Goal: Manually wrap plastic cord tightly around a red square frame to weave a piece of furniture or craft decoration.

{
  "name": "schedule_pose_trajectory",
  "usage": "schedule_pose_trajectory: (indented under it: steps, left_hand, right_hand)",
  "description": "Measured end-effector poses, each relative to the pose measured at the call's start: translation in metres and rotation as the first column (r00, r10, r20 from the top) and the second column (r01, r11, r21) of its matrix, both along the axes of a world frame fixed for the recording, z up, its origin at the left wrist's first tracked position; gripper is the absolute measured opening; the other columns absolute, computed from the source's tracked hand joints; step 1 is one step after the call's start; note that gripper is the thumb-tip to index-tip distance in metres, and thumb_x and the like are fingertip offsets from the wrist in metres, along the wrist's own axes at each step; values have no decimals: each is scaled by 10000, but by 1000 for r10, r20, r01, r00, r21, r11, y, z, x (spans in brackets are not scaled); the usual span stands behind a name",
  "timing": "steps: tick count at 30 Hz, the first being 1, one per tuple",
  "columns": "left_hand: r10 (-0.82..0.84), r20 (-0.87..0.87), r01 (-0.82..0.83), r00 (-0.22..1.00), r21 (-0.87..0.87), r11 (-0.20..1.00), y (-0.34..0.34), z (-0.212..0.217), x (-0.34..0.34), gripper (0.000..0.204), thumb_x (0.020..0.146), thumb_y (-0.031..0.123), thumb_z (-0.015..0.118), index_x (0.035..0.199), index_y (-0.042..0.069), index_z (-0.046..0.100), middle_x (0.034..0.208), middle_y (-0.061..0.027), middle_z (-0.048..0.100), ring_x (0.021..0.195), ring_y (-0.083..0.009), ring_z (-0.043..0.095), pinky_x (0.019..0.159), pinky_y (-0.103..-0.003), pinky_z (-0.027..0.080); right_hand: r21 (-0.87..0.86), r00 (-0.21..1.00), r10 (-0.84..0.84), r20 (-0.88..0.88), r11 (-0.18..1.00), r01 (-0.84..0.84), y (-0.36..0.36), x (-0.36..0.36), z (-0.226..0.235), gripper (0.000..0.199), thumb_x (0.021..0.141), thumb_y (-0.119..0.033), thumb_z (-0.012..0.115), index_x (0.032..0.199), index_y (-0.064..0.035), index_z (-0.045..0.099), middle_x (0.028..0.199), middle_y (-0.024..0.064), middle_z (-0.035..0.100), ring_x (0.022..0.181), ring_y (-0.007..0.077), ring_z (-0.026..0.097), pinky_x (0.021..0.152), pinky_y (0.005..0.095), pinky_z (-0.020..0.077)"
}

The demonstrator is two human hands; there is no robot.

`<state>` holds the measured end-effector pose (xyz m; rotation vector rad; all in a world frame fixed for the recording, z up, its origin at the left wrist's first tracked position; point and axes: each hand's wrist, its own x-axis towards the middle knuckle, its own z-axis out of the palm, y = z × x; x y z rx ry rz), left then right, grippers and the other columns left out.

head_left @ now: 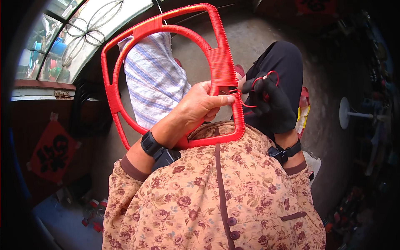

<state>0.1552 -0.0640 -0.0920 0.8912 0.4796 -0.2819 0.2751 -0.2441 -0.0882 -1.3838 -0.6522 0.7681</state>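
Note:
A red frame [221, 66], rounded and roughly rectangular with a ring inside it, is wound closely with shiny red cord. It leans over my lap. My left hand [200, 102] is closed around the frame's right side, its thumb pressed on the bar just below the broad wrapped section. My right hand [271, 104], in a black glove, is closed on a thin red cord [248, 106] that runs from that bar. A small loop of the cord stands above the gloved fingers. Under the frame, a white cloth with blue stripes [152, 75] covers my left leg.
A bright window [89, 31] with a curled metal grille stands at upper left. A red paper diamond [52, 152] hangs at far left. Bottles with red caps [95, 212] are at lower left. On the right are a white disc on a rod [344, 113] and a red-and-yellow package [303, 114].

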Motion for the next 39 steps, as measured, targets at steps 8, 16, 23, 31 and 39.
schedule_pose_trajectory:
  steps: [8,16,23,31,39]
  left_hand:
    - [-16,101,18,995,-23,1000,5,-15,-8,237,835,137,749,1007,62,603,738,5,593,425,-21,355,364,-209,226]
    - [-23,-43,21,999,-48,999,7,-7,-5,161,883,216,695,897,84,605,540,78,401,376,-32,273,353,-223,176]
    - [-20,15,21,1000,-38,999,8,-5,-11,138,851,137,693,915,58,599,601,60,446,434,-38,348,392,-214,249]
    - [13,146,-34,989,142,989,7,-14,-11,288,777,25,664,1061,28,614,850,-18,633,697,-86,575,618,-239,474]
    - [-134,165,43,977,463,885,9,-22,-13,154,755,50,722,898,13,675,781,-13,653,690,-73,577,613,-251,479]
  right_hand:
    - [95,950,-46,-308,992,79,2,-29,15,102,990,-144,498,951,-83,570,798,-9,535,738,98,530,713,232,448]
    - [39,835,-420,-354,886,462,-122,67,-16,299,988,-131,472,1262,-28,532,780,-65,498,595,7,427,452,203,330]
    - [57,795,-374,-477,890,453,-161,83,-16,325,941,-103,512,1253,-16,524,858,-40,553,654,20,490,546,173,380]
    - [-421,904,349,248,879,-224,-39,-14,1,493,822,18,643,1295,-46,517,1069,87,638,968,133,610,845,295,490]
    - [-82,967,243,-80,965,-249,31,-24,-27,883,766,35,728,1491,-96,242,1255,83,540,968,109,564,868,288,486]
